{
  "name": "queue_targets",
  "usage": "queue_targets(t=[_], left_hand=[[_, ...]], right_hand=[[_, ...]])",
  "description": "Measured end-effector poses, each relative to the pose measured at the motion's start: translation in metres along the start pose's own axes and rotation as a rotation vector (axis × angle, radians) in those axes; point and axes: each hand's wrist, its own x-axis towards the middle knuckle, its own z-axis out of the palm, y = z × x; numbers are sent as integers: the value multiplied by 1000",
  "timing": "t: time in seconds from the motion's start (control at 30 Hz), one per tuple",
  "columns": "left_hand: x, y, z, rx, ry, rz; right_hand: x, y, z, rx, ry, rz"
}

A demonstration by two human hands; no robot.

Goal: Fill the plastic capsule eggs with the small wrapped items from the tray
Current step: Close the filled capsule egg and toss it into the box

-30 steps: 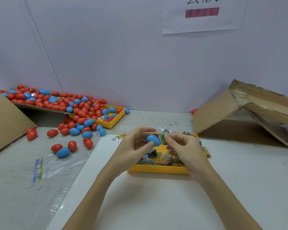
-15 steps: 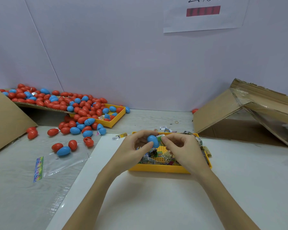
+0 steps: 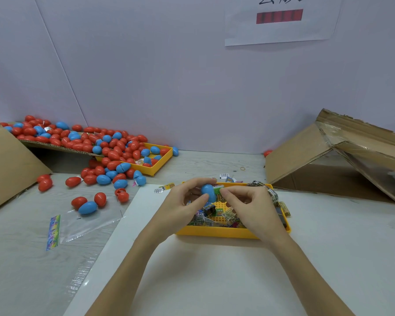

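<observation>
My left hand (image 3: 184, 202) pinches a blue capsule egg (image 3: 207, 192) between thumb and fingers, just above a yellow tray (image 3: 217, 232). My right hand (image 3: 249, 205) pinches a small green wrapped item (image 3: 218, 190) against the egg's right side. Several small wrapped items (image 3: 217, 215) lie loose in the tray under both hands. Whether the egg is split open on its hidden side cannot be told.
A heap of red and blue eggs (image 3: 82, 142) covers a cardboard ramp and a second yellow tray (image 3: 156, 164) at the back left; more lie loose on the table. A clear plastic bag (image 3: 82, 224) lies left. A collapsed cardboard box (image 3: 338, 156) stands right.
Both hands have sunk slightly toward the tray with the egg. The right fingers have closed in on the egg with the green wrapped item.
</observation>
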Motion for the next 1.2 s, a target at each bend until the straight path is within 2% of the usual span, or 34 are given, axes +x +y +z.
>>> queue_targets(t=[0.37,0.9,1.1,1.2], left_hand=[[1,-5,9,-95,94,101],[2,-7,10,-198,157,117],[3,-7,11,-193,179,201],[3,-8,10,-88,220,291]], right_hand=[[-1,-5,2,238,23,106],[-5,-12,11,237,77,73],[-5,-13,9,314,59,175],[-5,-17,7,502,8,293]])
